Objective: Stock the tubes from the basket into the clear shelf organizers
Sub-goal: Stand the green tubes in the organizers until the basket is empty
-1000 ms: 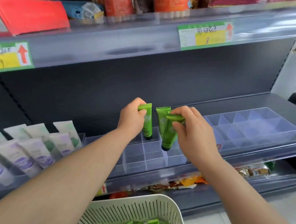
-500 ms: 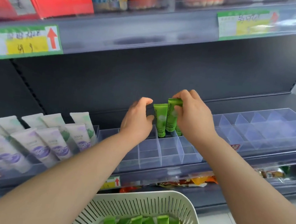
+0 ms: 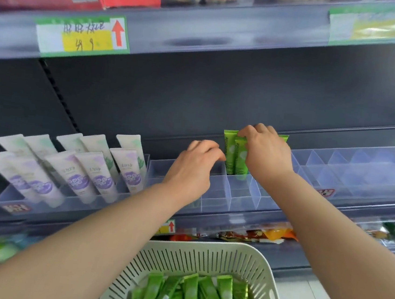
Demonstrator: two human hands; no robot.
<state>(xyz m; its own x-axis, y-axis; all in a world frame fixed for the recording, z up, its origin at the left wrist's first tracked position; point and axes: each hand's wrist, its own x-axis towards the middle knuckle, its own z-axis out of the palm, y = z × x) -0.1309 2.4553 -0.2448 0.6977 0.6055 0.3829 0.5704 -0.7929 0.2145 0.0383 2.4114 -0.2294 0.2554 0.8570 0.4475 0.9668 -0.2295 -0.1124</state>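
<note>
At 12 o'clock, rear row of the clear organizer (image 3: pixel 240 197): at least 2 green tubes (image 3: pixel 235 158) stand crimp-up, right hand (image 3: pixel 264 154) grip closed over their tops. Left hand (image 3: pixel 194 168) at 9 o'clock of them, grip loose, empty. More in basket (image 3: pixel 204 257) at 6 o'clock. Judged light, squashy, slick; pinch the stiff crimp.

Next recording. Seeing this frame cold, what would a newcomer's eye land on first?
The bright upright green tubes at mid-shelf stand out, set in the clear organizer with the right hand gripping their tops; the left hand hovers beside them, holding nothing. Next, the white basket at the bottom, full of loose green tubes. Left on the shelf, rows of white and purple tubes lean back.
</note>
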